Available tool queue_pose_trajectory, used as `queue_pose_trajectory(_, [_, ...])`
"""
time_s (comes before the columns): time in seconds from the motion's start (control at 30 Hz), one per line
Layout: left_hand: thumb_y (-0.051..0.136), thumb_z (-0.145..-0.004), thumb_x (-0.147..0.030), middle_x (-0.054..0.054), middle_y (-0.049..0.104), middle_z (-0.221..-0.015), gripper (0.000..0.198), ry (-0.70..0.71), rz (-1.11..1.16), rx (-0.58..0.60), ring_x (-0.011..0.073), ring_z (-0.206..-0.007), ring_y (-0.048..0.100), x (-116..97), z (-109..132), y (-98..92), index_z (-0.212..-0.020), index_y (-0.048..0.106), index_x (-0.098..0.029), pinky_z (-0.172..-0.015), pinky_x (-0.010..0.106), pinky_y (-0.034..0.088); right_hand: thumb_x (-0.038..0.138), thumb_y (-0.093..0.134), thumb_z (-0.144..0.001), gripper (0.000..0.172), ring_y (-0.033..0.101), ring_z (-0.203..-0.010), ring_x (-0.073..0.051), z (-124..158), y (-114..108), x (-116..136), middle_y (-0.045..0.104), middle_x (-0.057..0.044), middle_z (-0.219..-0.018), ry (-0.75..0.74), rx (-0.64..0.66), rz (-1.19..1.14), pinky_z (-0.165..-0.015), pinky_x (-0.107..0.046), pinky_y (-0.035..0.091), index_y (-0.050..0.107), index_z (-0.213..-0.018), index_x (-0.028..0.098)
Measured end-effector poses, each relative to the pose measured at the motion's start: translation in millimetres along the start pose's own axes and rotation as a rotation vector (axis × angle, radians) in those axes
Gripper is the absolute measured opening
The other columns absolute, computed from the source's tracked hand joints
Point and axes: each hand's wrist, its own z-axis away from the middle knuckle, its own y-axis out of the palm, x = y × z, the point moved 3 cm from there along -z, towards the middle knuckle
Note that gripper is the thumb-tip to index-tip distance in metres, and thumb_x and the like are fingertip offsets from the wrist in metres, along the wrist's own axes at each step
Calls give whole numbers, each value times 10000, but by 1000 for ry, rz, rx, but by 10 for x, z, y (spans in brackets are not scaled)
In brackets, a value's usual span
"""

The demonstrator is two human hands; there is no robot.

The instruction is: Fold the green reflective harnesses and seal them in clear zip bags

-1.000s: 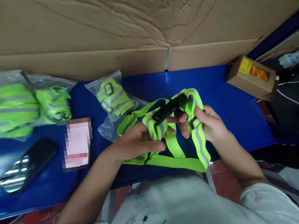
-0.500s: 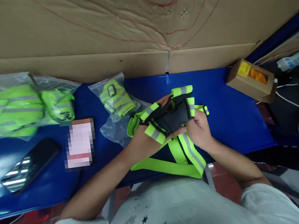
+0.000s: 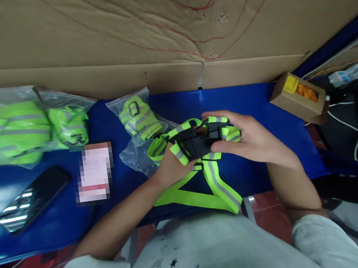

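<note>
A yellow-green strap bundle (image 3: 220,181) with grey reflective stripes and a black buckle (image 3: 196,143) is held up over the table's front edge. My left hand (image 3: 173,165) grips its left side, with some fingers hidden behind the straps. From the right, my right hand (image 3: 240,137) pinches the bundle, thumb on the front of the black buckle and fingers over the top straps. Loose loops hang below toward my shirt. A folded green strap in a clear bag (image 3: 140,117) lies just behind my left hand.
Two clear bags of green straps (image 3: 17,131) (image 3: 68,124) lie at the left on the blue table (image 3: 243,99). In front are a black phone (image 3: 34,199) and a device with a blurred screen (image 3: 94,171). A cardboard box (image 3: 297,96), cables and a bottle are at the right.
My right hand has turned and moved from the bundle's lower right to its right side, now reaching over the top. The buckle has shifted slightly left.
</note>
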Motion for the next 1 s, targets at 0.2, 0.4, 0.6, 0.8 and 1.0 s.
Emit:
queue_pose_trajectory(0.2, [976, -652, -334, 26, 789, -1154, 624, -118, 240, 151, 312, -1257, 691, -342, -7, 160, -1223, 730, -273, -1135, 484, 528, 432, 865, -829, 314, 755, -939, -197, -195, -63, 153, 785, -20, -1037, 44, -63, -288, -811, -320, 647, 700, -989, 218])
queue_pose_trajectory(0.4, [977, -670, -393, 66, 793, -1201, 603, -169, 493, 465, 356, -1254, 703, -595, -41, 355, -1212, 749, -258, -1102, 507, 562, 273, 797, -915, 184, 770, -997, -168, -248, -160, 374, 793, 19, -1085, -149, -264, -428, -881, -307, 653, 705, -1068, 227])
queue_pose_trajectory(0.6, [896, -791, -424, 75, 819, -1100, 383, -208, 530, 510, 318, -1150, 761, -466, -120, 561, -1077, 784, -194, -1058, 465, 599, 385, 720, -975, 243, 766, -1081, -207, -324, -46, 318, 772, 14, -1164, -118, -298, -301, -929, -377, 651, 660, -1185, 278])
queue_pose_trajectory(0.8, [895, -792, -291, 54, 827, -902, 269, -346, 606, 459, 267, -882, 810, -338, -178, 487, -1012, 784, -183, -905, 431, 655, 388, 772, -926, 234, 732, -1171, -273, -357, -143, 164, 769, -46, -1174, -187, -130, -119, -1068, -471, 601, 756, -1118, 255])
queue_pose_trajectory(1.0, [884, -647, -719, 76, 823, -1021, 644, -263, 645, 564, 402, -1203, 728, -505, -297, 273, -1041, 790, -219, -979, 486, 629, 389, 650, -1007, 255, 684, -1271, -280, -356, -323, 86, 738, -22, -1327, -300, -71, 80, -1156, -513, 533, 791, -1210, 326])
